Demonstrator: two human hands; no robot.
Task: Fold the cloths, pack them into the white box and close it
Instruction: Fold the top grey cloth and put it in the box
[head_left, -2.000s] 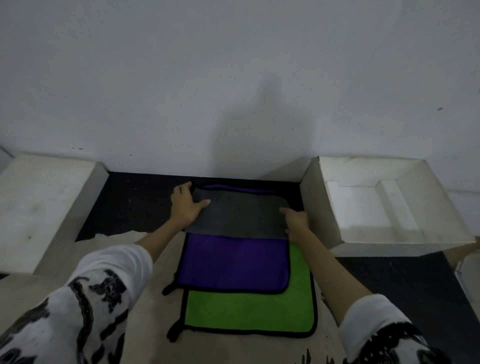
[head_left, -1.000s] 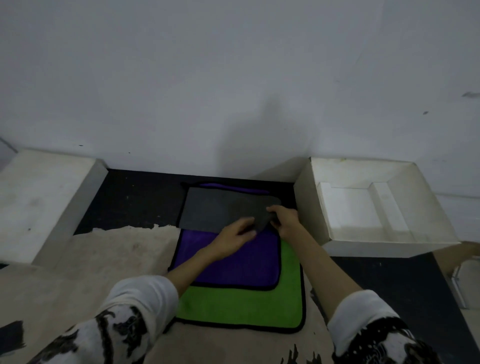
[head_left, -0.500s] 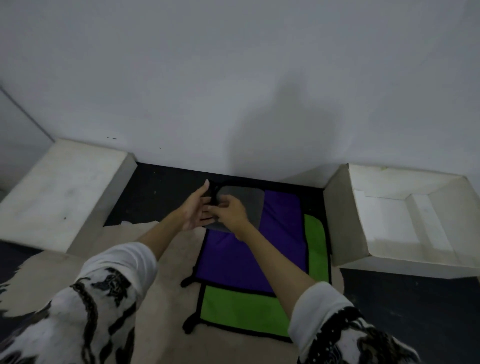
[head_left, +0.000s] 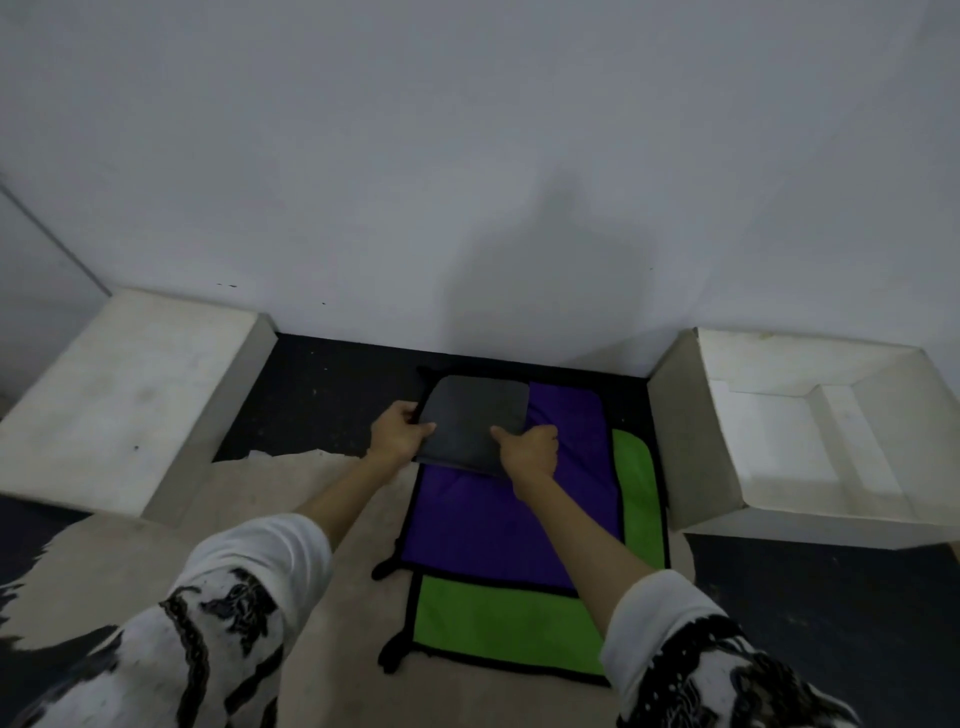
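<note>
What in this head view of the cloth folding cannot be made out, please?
- Green cloth: mostly covered by the purple cloth.
- Grey cloth: layer count unreadable; edges under the left hand and right hand.
- White box: right part cut off by the frame edge.

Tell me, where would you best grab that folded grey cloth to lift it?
By its two side edges, as the hands are placed now: left hand gripping the left edge, right hand on the near right corner. The grey cloth lies flat on the purple cloth, so side holds likely keep the fold together.
</note>
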